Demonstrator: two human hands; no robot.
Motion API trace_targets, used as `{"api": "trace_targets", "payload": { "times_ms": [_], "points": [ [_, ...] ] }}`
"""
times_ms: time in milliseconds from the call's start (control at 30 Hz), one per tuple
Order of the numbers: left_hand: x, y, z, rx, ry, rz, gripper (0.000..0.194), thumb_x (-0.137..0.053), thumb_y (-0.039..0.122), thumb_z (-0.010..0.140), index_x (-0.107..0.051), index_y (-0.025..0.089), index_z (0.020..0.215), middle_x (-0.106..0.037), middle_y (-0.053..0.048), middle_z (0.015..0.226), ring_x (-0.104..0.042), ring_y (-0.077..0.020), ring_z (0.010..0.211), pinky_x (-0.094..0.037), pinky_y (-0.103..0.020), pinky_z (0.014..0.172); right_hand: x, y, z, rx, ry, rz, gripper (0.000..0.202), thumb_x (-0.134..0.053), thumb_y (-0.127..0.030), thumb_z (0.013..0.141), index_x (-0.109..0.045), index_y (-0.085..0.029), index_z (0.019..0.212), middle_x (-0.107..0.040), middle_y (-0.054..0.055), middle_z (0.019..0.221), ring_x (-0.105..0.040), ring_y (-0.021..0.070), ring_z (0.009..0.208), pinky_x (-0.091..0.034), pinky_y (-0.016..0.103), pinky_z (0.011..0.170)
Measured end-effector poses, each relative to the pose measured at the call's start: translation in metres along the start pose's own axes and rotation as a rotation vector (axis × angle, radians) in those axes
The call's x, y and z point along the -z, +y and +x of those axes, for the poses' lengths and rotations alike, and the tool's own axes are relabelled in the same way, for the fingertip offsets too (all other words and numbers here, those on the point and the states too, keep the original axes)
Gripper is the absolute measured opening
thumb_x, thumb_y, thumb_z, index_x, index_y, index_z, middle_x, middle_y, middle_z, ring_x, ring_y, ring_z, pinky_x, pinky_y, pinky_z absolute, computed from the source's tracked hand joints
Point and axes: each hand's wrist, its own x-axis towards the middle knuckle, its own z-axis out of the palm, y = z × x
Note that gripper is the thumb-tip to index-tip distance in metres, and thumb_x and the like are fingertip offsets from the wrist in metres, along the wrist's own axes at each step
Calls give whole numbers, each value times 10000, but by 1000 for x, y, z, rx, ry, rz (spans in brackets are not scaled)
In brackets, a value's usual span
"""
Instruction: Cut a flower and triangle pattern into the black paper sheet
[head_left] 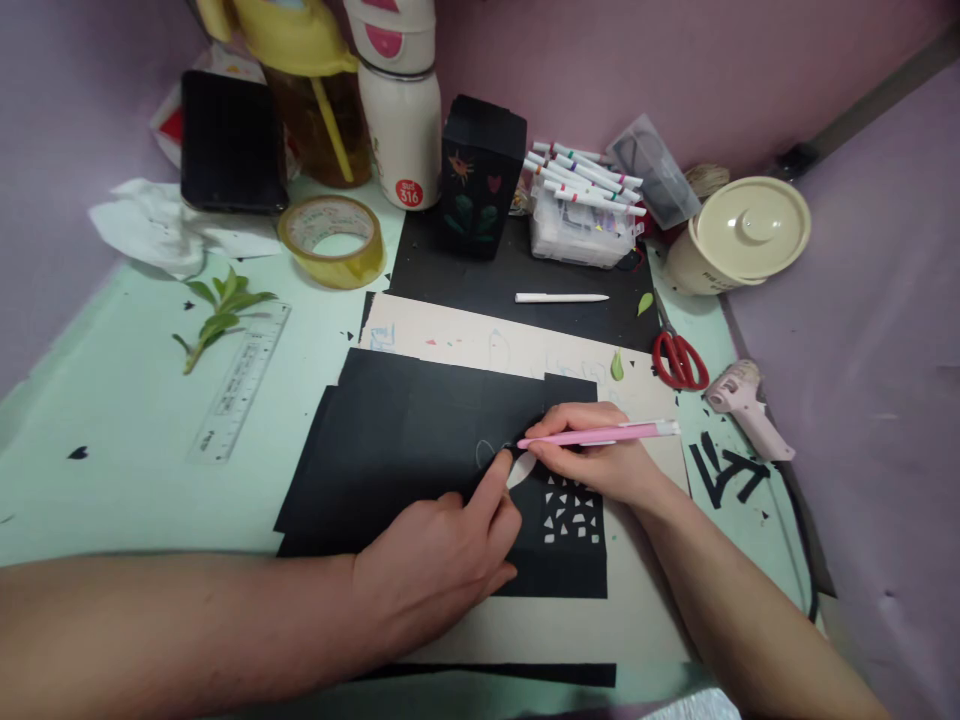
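Note:
Black paper (405,430) lies in front of me, with a faint pale outline drawn near its middle and a patch of small cut-out shapes at its right. My right hand (592,450) is closed round a pink pen (585,436), whose tip meets the paper beside a tiny dark piece. Pressing down just left of the tip is the index finger of my left hand (450,545), its other fingers curled under. What that fingertip presses is too small to tell. A white leaf-shaped opening (520,470) shows between the hands.
Red-handled scissors (679,360), a glue gun (750,405) and black strips (724,475) lie at the right. Behind are a white pen (561,297), markers (585,180), a black box (482,180) and a lidded pot (739,235). Tape (332,242), a ruler (244,385) and a leafy sprig (223,315) lie left.

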Motion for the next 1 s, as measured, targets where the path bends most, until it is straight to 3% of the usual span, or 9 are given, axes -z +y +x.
{"api": "trace_targets", "payload": {
  "times_ms": [267,433,800,1000],
  "points": [
    [-1,0,0,-3,86,25,493,-745,531,796,-688,128,1075,-545,-243,1410,-639,-160,483,-506,-298,407,1,-2,1,22,-37,19,92,-688,-270,873,-744,-199,857,-742,27,773,-674,140,651,-514,263,572],
    [0,0,0,-10,66,31,497,-736,532,806,-684,124,1085,-536,-252,1415,-635,-154,480,-501,-296,414,0,-2,1,19,-39,25,82,-689,-266,871,-737,-203,850,-738,23,772,-668,139,646,-508,263,565],
    [-3,0,-2,-14,47,42,485,-697,539,840,-668,125,1092,-496,-251,1453,-650,-157,496,-503,-292,449,-3,1,-1,21,38,-25,99,-693,-250,861,-697,-191,782,-729,17,730,-657,129,615,-485,230,529],
    [2,0,2,4,9,3,445,-689,520,854,-663,136,1076,-484,-229,1472,-664,-159,512,-528,-296,463,-14,-7,-11,-6,178,-85,124,-700,-250,866,-674,-194,758,-733,8,725,-655,118,589,-474,212,508]
  ]
}}
